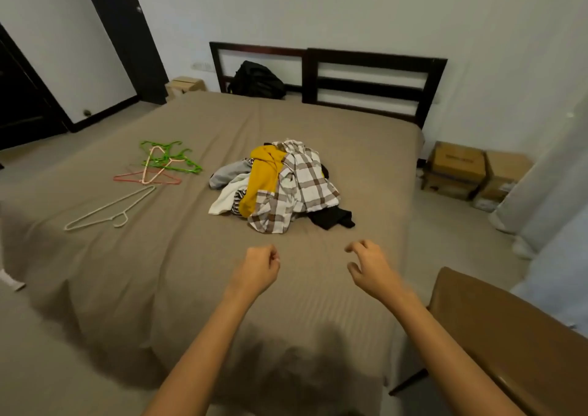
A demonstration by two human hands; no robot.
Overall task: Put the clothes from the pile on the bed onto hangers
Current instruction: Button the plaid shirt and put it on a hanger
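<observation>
A pile of clothes (280, 186) lies in the middle of the brown bed (159, 272): a plaid shirt on top, a yellow garment, grey, white and black pieces under them. Several hangers lie to its left: green ones (173, 161), a pink one (148, 178) and a white one (108, 212) nearest me. My left hand (257, 269) hovers above the bed in front of the pile with fingers curled and holding nothing. My right hand (369, 266) hovers beside it, fingers loosely bent, holding nothing. Neither hand touches the clothes.
A black backpack (257, 79) leans at the dark headboard (372, 84). Cardboard boxes (461, 170) stand on the floor right of the bed. A brown chair (509, 339) is at my lower right. A dark door stands at the left, a curtain at the right.
</observation>
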